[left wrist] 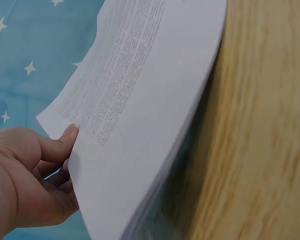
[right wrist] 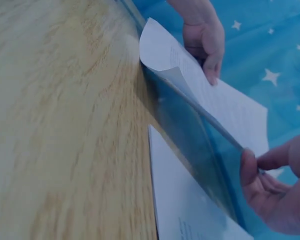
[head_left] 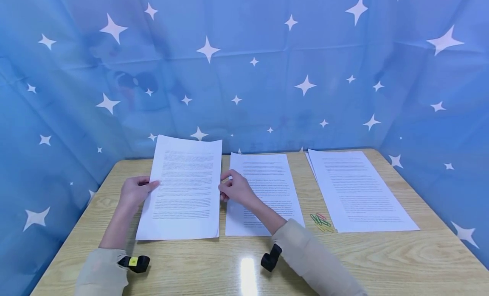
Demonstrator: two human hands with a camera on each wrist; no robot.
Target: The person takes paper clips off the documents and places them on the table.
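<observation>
A stack of printed paper sheets is held up off the table at the left, its near edge bowed in the left wrist view. My left hand grips its left edge, thumb on the printed face and fingers behind. At the opposite edge, my right hand pinches the sheets between thumb and fingers, as the right wrist view shows. Under my right forearm lies a middle stack of printed paper, partly covered by that hand and arm.
A third pile of printed paper lies at the right, one sheet jutting out on its left side. Several coloured paper clips sit beside it. The wooden table ends at a blue star-patterned curtain.
</observation>
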